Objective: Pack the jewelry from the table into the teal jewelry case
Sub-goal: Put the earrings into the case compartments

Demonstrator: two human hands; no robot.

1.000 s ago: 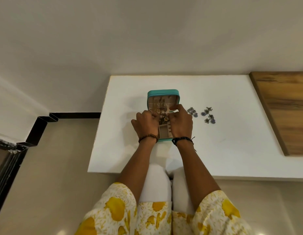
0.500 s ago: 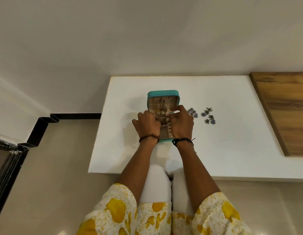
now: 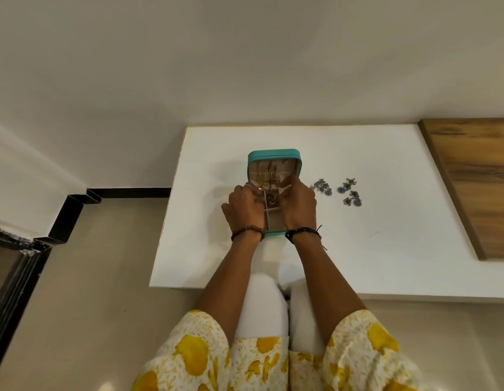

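Observation:
The teal jewelry case [image 3: 273, 153] lies open on the white table [image 3: 386, 235], its lid upright with gold necklaces [image 3: 265, 185] hanging inside. My left hand [image 3: 243, 210] and my right hand [image 3: 298, 206] hover over the case tray, fingers curled. Both pinch at a necklace by the lid's lower edge; the fingertips are partly hidden. A dark piece [image 3: 271, 201] lies in a middle compartment. Three silver-blue earrings [image 3: 321, 187], [image 3: 347, 185], [image 3: 353, 200] lie right of the case.
A wooden panel [image 3: 476, 179] covers the table's far right. The table's front edge runs just above my knees [image 3: 262, 306]. A black floor trim [image 3: 76, 210] lies to the left, below the table.
Both hands stay over the case with only small finger shifts near the hanging necklaces. The earrings have not moved.

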